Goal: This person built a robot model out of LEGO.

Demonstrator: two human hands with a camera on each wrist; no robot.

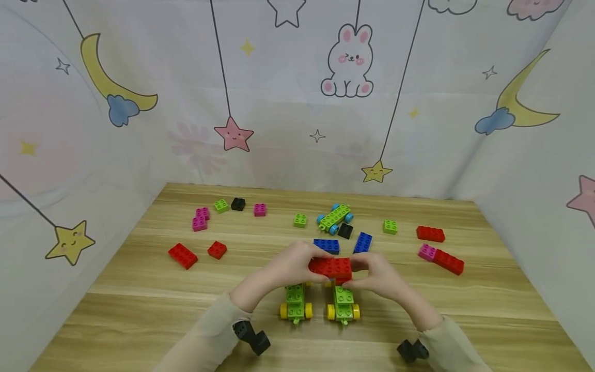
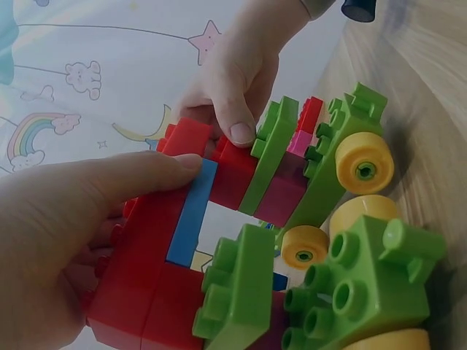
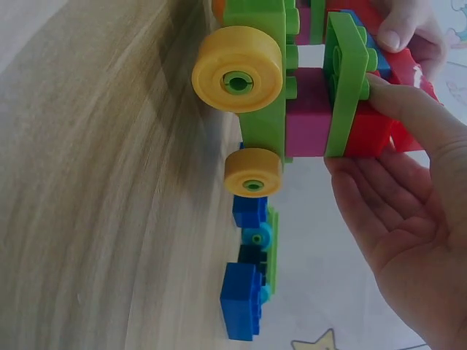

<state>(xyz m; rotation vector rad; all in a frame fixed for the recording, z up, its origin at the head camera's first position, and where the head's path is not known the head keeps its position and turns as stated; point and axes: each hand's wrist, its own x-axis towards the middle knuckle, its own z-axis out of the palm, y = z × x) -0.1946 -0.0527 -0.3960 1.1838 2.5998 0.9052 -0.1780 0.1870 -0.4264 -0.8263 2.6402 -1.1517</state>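
Two green toy-brick cars with yellow wheels, the left car (image 1: 295, 305) and the right car (image 1: 344, 306), stand side by side below both hands. Across their stacks lies a long red brick (image 2: 149, 233), with a flat blue brick (image 2: 193, 215) under it. My left hand (image 1: 297, 264) grips the long red brick, thumb on its near side. On the right car, my right hand (image 3: 416, 219) holds a red brick (image 3: 367, 131), with its thumb on one side and fingers on the other. Below this sit a green plate (image 3: 346, 84) and a magenta brick (image 3: 308, 113).
Beyond the hands lie blue bricks (image 1: 326, 246), a black brick (image 1: 345, 230) and a green car base (image 1: 335, 218) with blue wheels. Red bricks (image 1: 183, 256) and pink bricks (image 1: 199, 223) are at left. A joined pink-and-red piece (image 1: 448, 262) lies at right. Patterned cloth (image 1: 297, 103) borders the table.
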